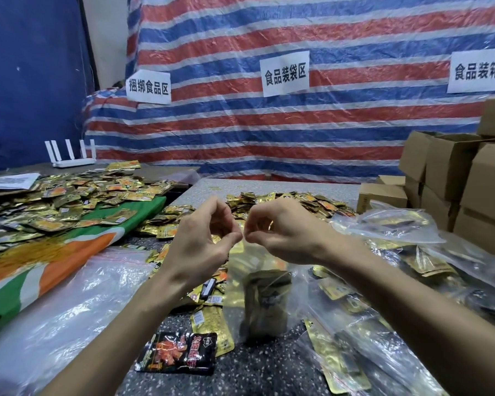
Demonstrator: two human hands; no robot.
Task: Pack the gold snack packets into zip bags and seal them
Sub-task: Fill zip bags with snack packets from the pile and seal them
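L hand (203,238) & R hand (280,232) are both raised over the tabletop (269,372), thumb and forefinger of each closed in a narrow pinch. The two grips meet almost tip to tip at the top edge of a clear zip bag (237,284). Other fingers are curled loosely and hold nothing.

The bag hangs straight down from the pinches, long axis vertical. A wad of gold packets (266,301) sits in its lower half, and the bottom is at or just above the tabletop; can't tell which. The mouth runs left-right, across the person's front, w/ both grips at about its middle. Neither hand is nearer than the other.

Step in hand, prob: sealing. The zip strip is too thin and blurred to show whether any of it is pressed closed. If sealing starts here, each pinch needs to run outward along the strip, L to the left corner, R to the right, w/ the bag's weight keeping the edge taut.

Around it:
- loose pile of packets (283,201) just beyond the hands
- empty bags (97,295) to the left
- filled bags (383,224) to the right
- a black packet (177,352) near the front edge
- cardboard boxes (446,167) far right
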